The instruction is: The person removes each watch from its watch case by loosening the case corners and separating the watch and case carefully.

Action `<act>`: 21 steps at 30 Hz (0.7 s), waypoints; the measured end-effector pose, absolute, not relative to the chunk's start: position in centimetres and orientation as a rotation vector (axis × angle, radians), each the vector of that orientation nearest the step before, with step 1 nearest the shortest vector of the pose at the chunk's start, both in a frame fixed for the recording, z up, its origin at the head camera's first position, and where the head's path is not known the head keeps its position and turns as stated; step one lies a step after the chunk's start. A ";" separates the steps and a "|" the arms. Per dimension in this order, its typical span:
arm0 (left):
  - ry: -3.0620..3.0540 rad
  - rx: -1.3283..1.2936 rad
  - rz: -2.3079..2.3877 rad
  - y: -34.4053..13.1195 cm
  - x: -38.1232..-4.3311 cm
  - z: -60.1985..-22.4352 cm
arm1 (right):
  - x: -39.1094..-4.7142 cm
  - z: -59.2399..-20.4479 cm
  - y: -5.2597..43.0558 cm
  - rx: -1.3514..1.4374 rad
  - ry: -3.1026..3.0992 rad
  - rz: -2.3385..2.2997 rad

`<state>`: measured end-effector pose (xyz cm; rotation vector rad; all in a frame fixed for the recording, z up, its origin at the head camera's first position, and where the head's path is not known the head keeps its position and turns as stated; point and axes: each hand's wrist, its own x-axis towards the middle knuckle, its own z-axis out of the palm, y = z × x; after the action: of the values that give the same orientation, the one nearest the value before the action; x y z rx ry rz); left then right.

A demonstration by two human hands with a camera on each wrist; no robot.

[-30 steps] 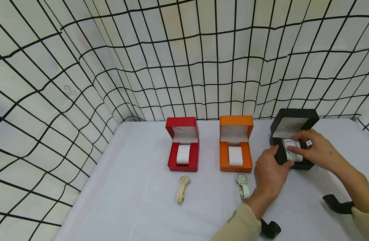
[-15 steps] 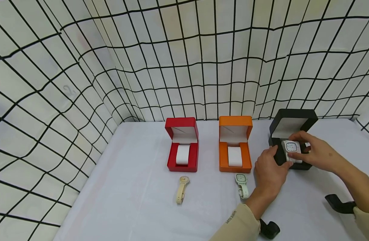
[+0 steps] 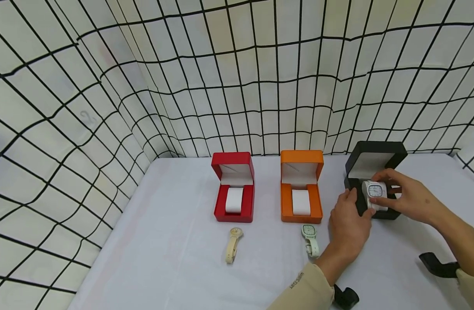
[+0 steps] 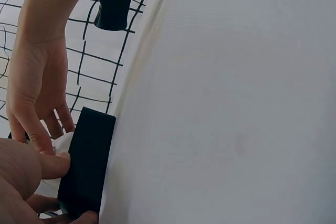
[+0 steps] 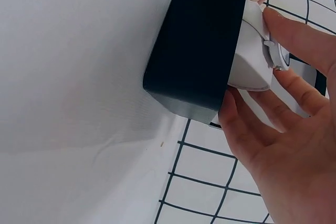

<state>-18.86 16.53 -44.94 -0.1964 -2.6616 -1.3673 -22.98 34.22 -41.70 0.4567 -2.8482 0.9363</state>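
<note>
At the table's right stands a black watch box (image 3: 380,148) with its lid up. In it sits a white watch (image 3: 375,189), dial facing up, wrapped round a white cushion (image 5: 249,59). My right hand (image 3: 416,198) pinches the watch, index finger at the dial's far side and thumb at its near side. My left hand (image 3: 350,226) grips the box's left front corner. In the left wrist view, the left thumb (image 4: 55,165) lies at the box's front edge, with fingers partly hidden behind the box. The right wrist view shows the right fingers behind the cushion.
A red box (image 3: 217,211) and an orange box (image 3: 287,211) stand open to the left, each holding a white cushion. Before them lie a beige watch (image 3: 232,246) and a pale green watch (image 3: 310,240). Black-lined netting (image 3: 240,82) rises behind the white table (image 3: 163,241).
My right thumb has slid down off the dial, and the watch face has turned to show more fully. My left hand keeps its hold on the black box.
</note>
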 end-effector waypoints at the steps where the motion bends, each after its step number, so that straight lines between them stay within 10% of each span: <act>1: -2.668 -0.207 -1.367 16.5 -18.8 -44.9 | -23.0 -41.7 34.2 0.455 -2.850 0.944; 21: -3.028 -0.233 -1.023 17.2 -17.7 -43.5 | -22.3 -41.1 34.5 0.305 -2.859 1.112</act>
<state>-17.70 17.17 -43.45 -0.2325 -3.0283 -1.0229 -22.33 34.53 -41.11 0.3047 -2.8590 1.1125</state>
